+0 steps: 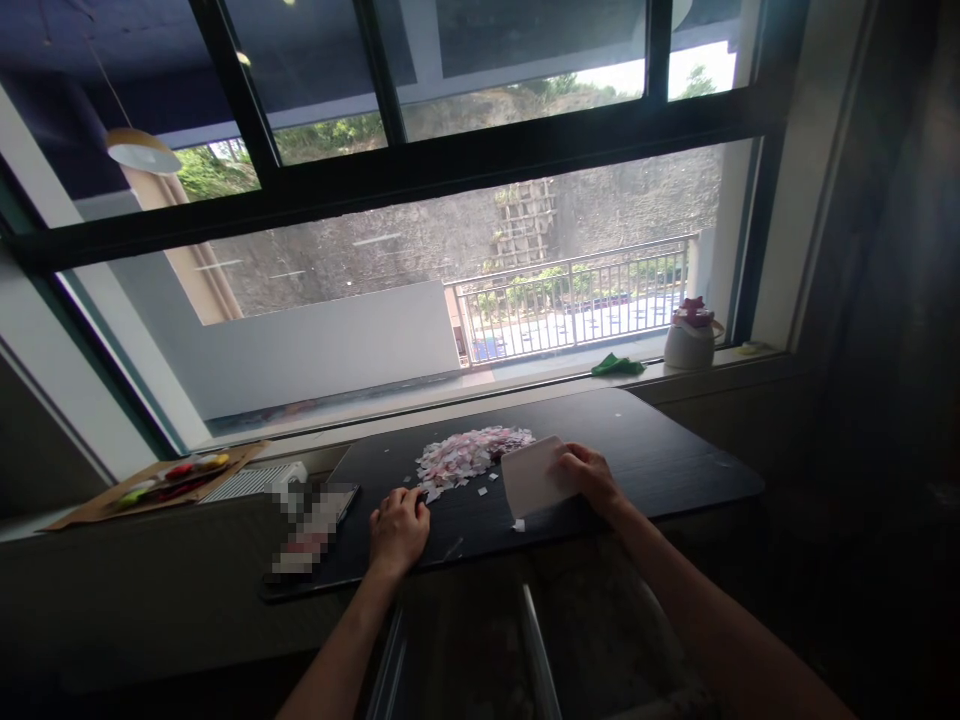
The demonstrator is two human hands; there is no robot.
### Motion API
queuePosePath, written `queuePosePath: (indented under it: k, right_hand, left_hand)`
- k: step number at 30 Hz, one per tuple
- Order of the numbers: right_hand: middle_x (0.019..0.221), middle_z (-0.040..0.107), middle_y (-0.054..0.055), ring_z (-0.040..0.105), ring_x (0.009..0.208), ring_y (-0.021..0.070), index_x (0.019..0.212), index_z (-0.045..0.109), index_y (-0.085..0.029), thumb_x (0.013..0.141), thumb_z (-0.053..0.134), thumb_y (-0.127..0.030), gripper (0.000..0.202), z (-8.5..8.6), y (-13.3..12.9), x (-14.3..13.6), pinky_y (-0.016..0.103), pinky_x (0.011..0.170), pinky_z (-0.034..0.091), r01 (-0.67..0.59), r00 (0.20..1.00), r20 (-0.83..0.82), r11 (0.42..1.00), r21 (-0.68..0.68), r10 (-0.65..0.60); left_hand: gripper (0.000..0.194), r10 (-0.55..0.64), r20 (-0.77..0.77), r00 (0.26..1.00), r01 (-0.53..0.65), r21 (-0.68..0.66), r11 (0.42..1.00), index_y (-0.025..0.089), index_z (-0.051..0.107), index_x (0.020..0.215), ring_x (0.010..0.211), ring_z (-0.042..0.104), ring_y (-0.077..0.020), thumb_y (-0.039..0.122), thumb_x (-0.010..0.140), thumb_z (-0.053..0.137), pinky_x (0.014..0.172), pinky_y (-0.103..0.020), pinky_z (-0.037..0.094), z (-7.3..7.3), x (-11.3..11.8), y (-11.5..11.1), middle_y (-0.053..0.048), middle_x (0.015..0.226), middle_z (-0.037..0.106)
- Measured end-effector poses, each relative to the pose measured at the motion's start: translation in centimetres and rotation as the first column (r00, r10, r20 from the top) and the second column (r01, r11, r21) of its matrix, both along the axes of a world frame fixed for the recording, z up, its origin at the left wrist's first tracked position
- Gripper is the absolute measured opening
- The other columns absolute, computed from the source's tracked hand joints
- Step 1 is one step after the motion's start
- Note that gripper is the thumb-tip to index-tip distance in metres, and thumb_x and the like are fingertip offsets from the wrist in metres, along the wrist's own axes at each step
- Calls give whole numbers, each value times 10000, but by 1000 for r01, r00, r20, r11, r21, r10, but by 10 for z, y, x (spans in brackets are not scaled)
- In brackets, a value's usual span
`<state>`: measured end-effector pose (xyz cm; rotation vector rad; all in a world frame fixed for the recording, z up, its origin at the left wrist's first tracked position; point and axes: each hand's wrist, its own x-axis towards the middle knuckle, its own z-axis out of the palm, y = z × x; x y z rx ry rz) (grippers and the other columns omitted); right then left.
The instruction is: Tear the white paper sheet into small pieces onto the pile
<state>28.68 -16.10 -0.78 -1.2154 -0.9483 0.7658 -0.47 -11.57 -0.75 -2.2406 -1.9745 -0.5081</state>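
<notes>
My right hand (pixel 589 476) grips a pale, blank card (pixel 536 478) by its right edge, tilted just above the black tabletop (pixel 637 440). Behind the card lies a heap of small white and pinkish paper pieces (pixel 461 458), partly hidden by it. A few loose scraps are scattered around, one white piece (pixel 518 525) just below the card. My left hand (pixel 400 528) rests on the tabletop at the heap's near left side. Its fingers are curled downward, and whatever may be under the fingertips is hidden.
A phone-like device (pixel 315 532), blurred out, lies at the table's left edge. Farther left are a white slotted object (pixel 251 482) and brown cardboard (pixel 97 505) with colourful items. On the windowsill stand a white jug (pixel 688 345) with a reddish lid and a green cloth (pixel 617 366).
</notes>
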Motion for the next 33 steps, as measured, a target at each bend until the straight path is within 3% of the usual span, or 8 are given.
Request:
queuePosePath:
  k: [7,15,28,33]
  right_hand:
    - [658,675,6,599,613,161,738,668,-161,541,573,-286,252,7,-6,0,262,578,459,-130,991,-11,991,3,130]
    - [624,643,-9,563,568,144,733,655,-170,552,543,-313,256,3,-9,14,245,530,427,-5,1000,-30,1000,-9,5]
    - [580,605,-11,518,541,136,687,671,-162,555,532,-304,238,4,-10,12,236,493,374,-45,999,23,998,-36,46]
    - [571,589,-11,509,545,135,666,654,-162,556,509,-328,246,4,-10,11,240,506,373,26,1000,16,999,-26,-26]
  left_hand:
    - [350,8,-13,1000,-8,9,1000,220,594,1153,1106,534,-226,244,867,393,935,-366,382,-1,0,1,-80,1193,588]
    - [349,2,-8,1000,-2,10,1000,190,595,1152,1120,528,-236,236,868,397,947,-377,379,0,0,0,-90,1207,584]
    - [354,3,-6,1000,-3,4,1000,197,595,1152,1122,529,-236,242,866,391,950,-381,382,1,0,0,-90,1206,585]
    - [351,8,-6,1000,-8,-5,1000,199,598,1148,1130,527,-228,244,866,394,962,-371,379,3,0,-2,-87,1209,582]
